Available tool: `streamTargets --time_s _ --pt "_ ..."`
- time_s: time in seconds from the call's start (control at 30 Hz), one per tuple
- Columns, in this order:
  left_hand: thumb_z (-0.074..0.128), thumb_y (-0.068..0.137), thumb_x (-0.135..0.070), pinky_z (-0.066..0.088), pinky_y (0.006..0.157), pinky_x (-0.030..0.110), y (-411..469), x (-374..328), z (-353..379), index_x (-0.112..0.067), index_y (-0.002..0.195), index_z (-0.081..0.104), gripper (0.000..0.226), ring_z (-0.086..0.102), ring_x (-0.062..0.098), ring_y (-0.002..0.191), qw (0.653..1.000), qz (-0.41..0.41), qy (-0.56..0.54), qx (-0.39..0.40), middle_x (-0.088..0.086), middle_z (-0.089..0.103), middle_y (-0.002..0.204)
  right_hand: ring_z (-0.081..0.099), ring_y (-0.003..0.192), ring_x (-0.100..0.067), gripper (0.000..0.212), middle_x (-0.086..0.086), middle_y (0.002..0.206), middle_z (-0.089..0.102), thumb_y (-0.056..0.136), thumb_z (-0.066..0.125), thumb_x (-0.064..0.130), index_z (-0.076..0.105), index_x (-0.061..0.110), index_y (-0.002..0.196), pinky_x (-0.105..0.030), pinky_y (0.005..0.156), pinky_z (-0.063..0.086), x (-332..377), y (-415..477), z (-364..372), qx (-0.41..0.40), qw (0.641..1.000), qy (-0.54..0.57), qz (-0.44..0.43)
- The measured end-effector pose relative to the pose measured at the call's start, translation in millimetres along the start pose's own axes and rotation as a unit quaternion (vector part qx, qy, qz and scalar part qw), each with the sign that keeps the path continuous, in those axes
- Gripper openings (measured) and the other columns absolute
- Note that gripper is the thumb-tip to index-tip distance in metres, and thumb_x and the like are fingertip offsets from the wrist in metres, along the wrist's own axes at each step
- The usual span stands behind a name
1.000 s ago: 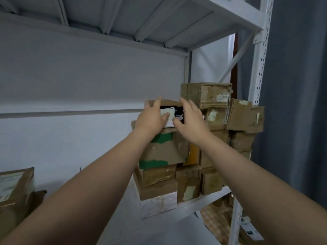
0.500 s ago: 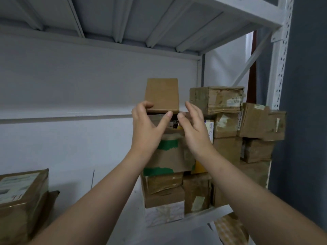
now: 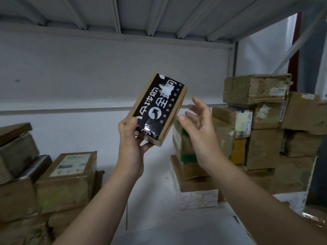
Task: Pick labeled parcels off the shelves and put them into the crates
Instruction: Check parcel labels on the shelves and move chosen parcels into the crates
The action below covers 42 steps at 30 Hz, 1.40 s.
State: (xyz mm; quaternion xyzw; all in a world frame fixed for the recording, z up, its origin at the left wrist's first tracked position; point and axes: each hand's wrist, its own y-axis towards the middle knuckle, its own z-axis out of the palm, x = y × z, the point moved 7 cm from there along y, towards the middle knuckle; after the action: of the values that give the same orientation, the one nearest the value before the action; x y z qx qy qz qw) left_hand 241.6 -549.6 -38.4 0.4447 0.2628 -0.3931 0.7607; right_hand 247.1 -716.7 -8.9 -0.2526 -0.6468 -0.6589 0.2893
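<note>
Parcel [image 3: 156, 110] tilted, top leaning right

The small brown cardboard parcel [image 3: 174, 110] is matt, banded with glossy black printed tape [image 3: 154, 112] that catches the light. The stacked brown cardboard boxes [image 3: 256, 89] look rough, creased and worn. The white painted metal shelf beams [image 3: 115, 13] are smooth.

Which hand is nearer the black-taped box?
Left. The left hand grips the box by its lower end. The right hand is open just to the box's right, apart from it.
</note>
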Motion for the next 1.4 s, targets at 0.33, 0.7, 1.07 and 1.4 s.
streamTargets --time_s 0.33,0.7,1.07,1.4 --pt "0.022 0.095 -0.061 0.055 0.070 0.038 3 1 -66 -0.023 0.107 0.065 0.058 0.069 0.022 0.081 0.979 -0.170 0.108 -0.019 0.007 0.071 0.099 0.064 0.107 -0.026 0.065 -0.003 0.112 0.067 0.063 0.085 0.028 0.055 0.028 0.120 -0.044 0.088 0.053 -37 -8 51 0.024 0.987 0.133 0.083" --pt "0.056 0.089 -0.042 0.057 0.071 0.025 -4 -18 -67 -0.039 0.130 0.038 0.044 0.069 0.008 0.088 0.959 -0.063 0.229 0.158 -0.005 0.071 0.103 0.059 0.109 -0.015 0.060 0.002 0.132 0.045 0.083 0.074 0.019 0.038 0.029 0.130 -0.025 0.070 0.059 -26 -10 68 -0.078 0.994 0.021 0.078" --pt "0.042 0.097 -0.033 0.054 0.080 0.036 3 -3 -95 -0.027 0.136 0.040 0.040 0.065 0.012 0.104 0.984 -0.124 0.076 0.106 -0.005 0.068 0.115 0.044 0.132 -0.018 0.056 0.015 0.138 0.051 0.071 0.064 0.046 0.051 0.050 0.125 -0.056 0.103 0.041 -41 -30 95 0.052 0.996 0.042 0.065" --pt "0.023 0.091 -0.066 0.044 0.064 0.030 5 -15 -109 -0.036 0.107 0.062 0.052 0.059 0.019 0.098 0.965 -0.120 0.222 0.070 -0.001 0.066 0.112 0.061 0.108 -0.014 0.043 0.007 0.114 0.065 0.087 0.051 0.061 0.060 0.031 0.116 -0.041 0.074 0.060 -56 -26 98 -0.005 0.972 0.049 0.231"
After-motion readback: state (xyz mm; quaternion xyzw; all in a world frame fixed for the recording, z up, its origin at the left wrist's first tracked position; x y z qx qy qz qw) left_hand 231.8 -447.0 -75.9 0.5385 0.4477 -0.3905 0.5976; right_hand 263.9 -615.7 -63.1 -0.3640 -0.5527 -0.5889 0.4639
